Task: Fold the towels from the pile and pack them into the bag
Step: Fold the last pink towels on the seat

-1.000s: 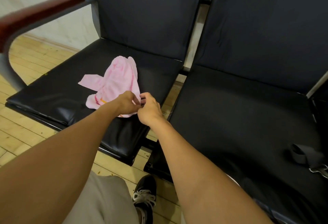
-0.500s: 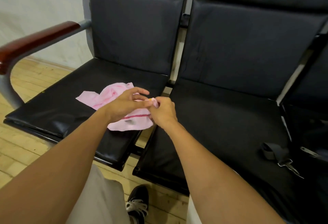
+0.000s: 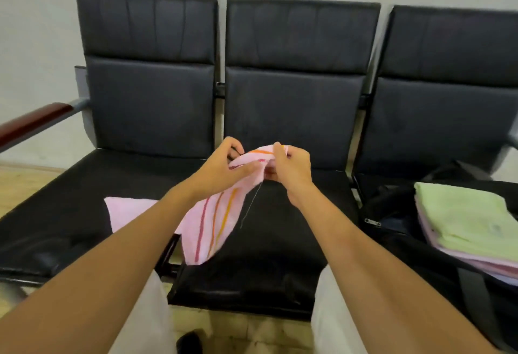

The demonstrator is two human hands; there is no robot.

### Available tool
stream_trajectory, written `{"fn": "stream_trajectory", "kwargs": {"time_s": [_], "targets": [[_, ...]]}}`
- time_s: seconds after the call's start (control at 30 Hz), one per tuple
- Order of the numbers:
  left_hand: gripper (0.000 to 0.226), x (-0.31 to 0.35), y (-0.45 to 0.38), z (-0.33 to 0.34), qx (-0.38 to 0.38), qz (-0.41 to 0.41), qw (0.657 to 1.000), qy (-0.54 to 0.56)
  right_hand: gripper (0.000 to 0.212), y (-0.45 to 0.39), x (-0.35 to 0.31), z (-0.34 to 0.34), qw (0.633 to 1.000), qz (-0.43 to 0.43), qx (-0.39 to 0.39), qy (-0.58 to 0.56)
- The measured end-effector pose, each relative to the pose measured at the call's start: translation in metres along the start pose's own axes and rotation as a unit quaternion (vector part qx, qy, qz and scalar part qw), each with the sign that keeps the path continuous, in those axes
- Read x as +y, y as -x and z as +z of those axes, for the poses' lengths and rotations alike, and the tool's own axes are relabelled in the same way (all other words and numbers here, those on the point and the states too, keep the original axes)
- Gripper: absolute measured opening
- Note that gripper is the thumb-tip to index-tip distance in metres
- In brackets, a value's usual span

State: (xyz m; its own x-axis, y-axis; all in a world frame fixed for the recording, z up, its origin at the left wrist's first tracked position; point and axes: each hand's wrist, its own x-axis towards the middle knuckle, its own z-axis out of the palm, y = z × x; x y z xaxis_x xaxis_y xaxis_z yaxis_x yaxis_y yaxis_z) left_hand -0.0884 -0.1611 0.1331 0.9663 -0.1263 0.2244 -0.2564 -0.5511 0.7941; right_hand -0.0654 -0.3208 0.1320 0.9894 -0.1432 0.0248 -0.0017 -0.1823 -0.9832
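Observation:
A pink towel (image 3: pixel 213 222) with red and orange stripes hangs lifted over the gap between the left and middle seats. Its far left corner still lies on the left seat. My left hand (image 3: pixel 221 168) pinches the towel's upper edge, and my right hand (image 3: pixel 291 165) pinches the same edge just to the right. A loose thread dangles below the hands. On the right seat a black bag (image 3: pixel 392 213) lies open, holding a stack of folded towels (image 3: pixel 471 224) with a green one on top and pink ones under it.
A row of three black padded seats stands against a pale wall; the middle seat (image 3: pixel 266 255) is right in front of me. A wooden armrest (image 3: pixel 33 123) sticks out at the left. My legs and one shoe show below, over a wooden floor.
Both hands have lifted the pink towel off the left seat and carried it rightward and up. The view has swung right, so the bag with folded towels has come into sight.

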Motion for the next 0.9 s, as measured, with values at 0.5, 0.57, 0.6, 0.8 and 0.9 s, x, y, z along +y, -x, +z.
{"fn": "stream_trajectory", "kwargs": {"time_s": [0.5, 0.57, 0.6, 0.8, 0.9], "targets": [[0.018, 0.155, -0.007, 0.031, 0.065, 0.109, 0.991, 0.036, 0.039, 0.054, -0.082, -0.142, 0.986, -0.047, -0.163, 0.002], [0.013, 0.167, -0.002, 0.031, 0.016, 0.133, 0.991, 0.022, 0.047, 0.066, -0.092, -0.145, 0.969, -0.08, -0.233, -0.009], [0.012, 0.171, -0.001, 0.03, -0.008, 0.145, 0.989, 0.008, 0.047, 0.069, -0.096, -0.146, 0.967, -0.107, -0.229, 0.017], [0.024, 0.184, 0.003, 0.017, -0.048, 0.094, 0.994, 0.034, 0.019, 0.063, -0.109, -0.16, 0.941, -0.22, -0.135, 0.217], [0.03, 0.185, 0.006, 0.008, -0.103, 0.036, 0.994, 0.032, 0.011, 0.062, -0.111, -0.163, 0.936, -0.232, -0.123, 0.237]]}}
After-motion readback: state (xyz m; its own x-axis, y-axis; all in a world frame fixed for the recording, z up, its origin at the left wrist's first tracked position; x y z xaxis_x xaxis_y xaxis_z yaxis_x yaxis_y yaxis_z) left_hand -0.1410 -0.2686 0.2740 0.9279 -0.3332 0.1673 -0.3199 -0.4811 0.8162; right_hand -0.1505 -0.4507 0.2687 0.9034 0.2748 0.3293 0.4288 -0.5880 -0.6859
